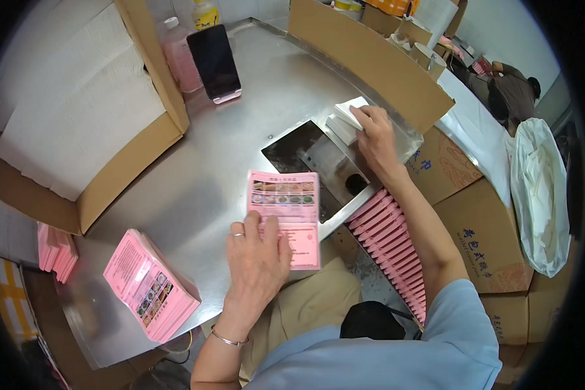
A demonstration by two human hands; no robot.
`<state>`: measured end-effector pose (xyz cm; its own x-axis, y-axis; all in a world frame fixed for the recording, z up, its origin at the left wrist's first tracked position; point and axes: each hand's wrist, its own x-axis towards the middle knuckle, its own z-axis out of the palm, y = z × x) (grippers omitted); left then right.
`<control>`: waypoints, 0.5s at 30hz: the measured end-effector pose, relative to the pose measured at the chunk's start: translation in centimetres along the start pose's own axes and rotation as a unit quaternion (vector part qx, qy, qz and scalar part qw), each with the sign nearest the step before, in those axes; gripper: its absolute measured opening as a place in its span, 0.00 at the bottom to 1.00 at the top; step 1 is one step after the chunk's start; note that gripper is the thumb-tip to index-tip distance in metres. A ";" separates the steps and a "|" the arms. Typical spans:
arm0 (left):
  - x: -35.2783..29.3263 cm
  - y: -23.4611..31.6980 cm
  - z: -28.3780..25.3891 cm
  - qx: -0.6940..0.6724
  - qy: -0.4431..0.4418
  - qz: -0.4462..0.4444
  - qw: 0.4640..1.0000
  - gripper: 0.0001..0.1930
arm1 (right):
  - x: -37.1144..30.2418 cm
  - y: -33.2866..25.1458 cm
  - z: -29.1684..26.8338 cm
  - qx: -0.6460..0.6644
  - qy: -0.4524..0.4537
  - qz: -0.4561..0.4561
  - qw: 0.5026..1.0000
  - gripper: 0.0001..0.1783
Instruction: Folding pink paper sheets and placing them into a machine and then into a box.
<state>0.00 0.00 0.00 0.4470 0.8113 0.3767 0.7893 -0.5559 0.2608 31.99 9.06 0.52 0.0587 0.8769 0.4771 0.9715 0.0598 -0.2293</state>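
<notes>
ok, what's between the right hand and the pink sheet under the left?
Head view: the framed opening in the metal table lies between the right hand and the pink sheet.

My left hand [257, 259] is covering part of a pink printed wrapper [283, 195]; my right hand [378, 140] is hiding some white tissues [346, 112]; the lower edge is cropping my shirt [403, 361].

Shiny steel table [240, 140]; pale wall [513, 36] upper right; cartons [484, 234] stacked right.
</notes>
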 end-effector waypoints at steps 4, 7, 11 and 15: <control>-0.8 0.2 -1.4 -0.100 -0.015 0.006 0.995 0.33 | -6.6 -8.3 -0.3 0.108 0.019 -0.268 0.957 0.24; -0.2 -1.0 -3.5 -0.077 -0.007 -0.019 0.997 0.37 | -9.3 -13.4 0.1 0.096 -0.019 -0.305 0.947 0.21; 0.0 0.8 -2.7 -0.104 0.000 0.019 0.994 0.42 | -5.6 -14.3 1.4 0.023 -0.138 -0.297 0.945 0.16; -0.9 -0.4 -5.1 -0.120 0.002 -0.030 0.992 0.36 | -3.2 -11.3 2.9 0.145 -0.166 -0.141 0.965 0.18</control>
<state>-2.85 -1.47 4.08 0.4001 0.8442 0.3566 0.6910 -0.5335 0.4877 20.16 6.99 -0.87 -0.3221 0.9080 0.2680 0.8302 0.4070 -0.3809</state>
